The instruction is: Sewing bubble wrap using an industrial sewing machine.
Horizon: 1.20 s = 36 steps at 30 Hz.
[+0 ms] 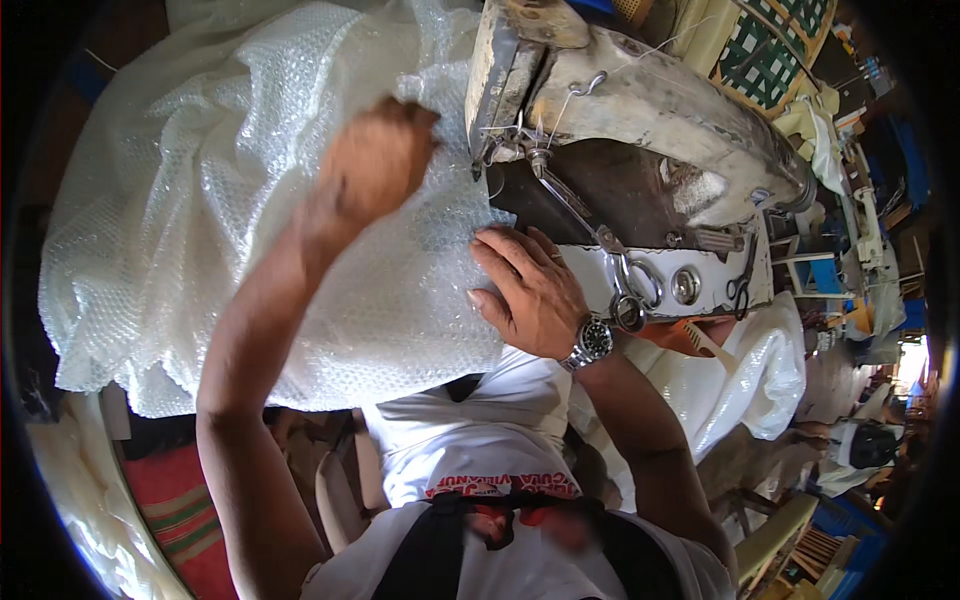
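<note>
A large sheet of clear bubble wrap (270, 200) lies in folds across the work surface and hangs over its near edge. My left hand (380, 165) is above the sheet, left of the needle area, with its fingers curled in; whatever they may hold is hidden and slightly blurred. Flat on the right edge of the wrap rests my right hand (530, 290), thumb apart from the fingers, a metal watch (592, 340) on its wrist. The worn sewing machine (640, 100) stands just beyond, threaded with white thread, its head beside the wrap's edge.
Large metal scissors (628, 310) lie right of my right hand, beside a round metal piece (686, 284) and smaller dark scissors (738, 290). More plastic wrapping (750, 370) hangs at the right. Chair frames with green webbing (765, 55) stand behind the machine. Another person (865, 440) is far right.
</note>
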Tool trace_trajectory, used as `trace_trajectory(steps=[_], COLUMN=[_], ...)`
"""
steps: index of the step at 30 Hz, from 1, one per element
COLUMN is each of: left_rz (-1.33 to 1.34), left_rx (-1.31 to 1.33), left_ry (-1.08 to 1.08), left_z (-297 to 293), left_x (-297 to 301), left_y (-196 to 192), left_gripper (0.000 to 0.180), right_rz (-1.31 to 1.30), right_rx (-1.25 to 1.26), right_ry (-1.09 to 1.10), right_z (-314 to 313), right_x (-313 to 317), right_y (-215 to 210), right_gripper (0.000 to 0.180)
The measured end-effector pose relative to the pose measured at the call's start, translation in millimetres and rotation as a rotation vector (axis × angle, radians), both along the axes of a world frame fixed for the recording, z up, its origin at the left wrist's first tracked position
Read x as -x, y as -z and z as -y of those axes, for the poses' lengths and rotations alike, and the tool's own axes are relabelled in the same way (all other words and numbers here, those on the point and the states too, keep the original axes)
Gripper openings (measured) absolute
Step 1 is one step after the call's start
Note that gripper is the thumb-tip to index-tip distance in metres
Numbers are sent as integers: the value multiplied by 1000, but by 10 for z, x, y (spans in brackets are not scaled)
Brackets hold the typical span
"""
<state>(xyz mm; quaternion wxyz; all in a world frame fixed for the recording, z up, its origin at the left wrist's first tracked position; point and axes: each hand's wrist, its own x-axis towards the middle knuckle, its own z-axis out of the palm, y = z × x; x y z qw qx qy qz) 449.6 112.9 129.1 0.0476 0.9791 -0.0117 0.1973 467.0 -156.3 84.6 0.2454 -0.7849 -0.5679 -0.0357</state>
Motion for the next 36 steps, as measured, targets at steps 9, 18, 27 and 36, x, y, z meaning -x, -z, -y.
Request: trace_trajectory(steps=[9,18,27,36], left_rz=[-20,10,-43,-65], left_rx=[136,120,188,172], left_ry=[318,295,328,359], left_z=[357,366,352,345], left_x=[532,576,544,567], left_y=[336,363,332,326], left_gripper=[46,47,48,47], right_rz=[-8,170,40,110], right_rx=[-144,141,-28,134], right_ry=[74,233,247,253], right_z=[-86,-262,-239,-263], right_x=[-183,-428,-412,-391], right_y=[-16,-8,38,6], right_gripper=[39,49,52,50])
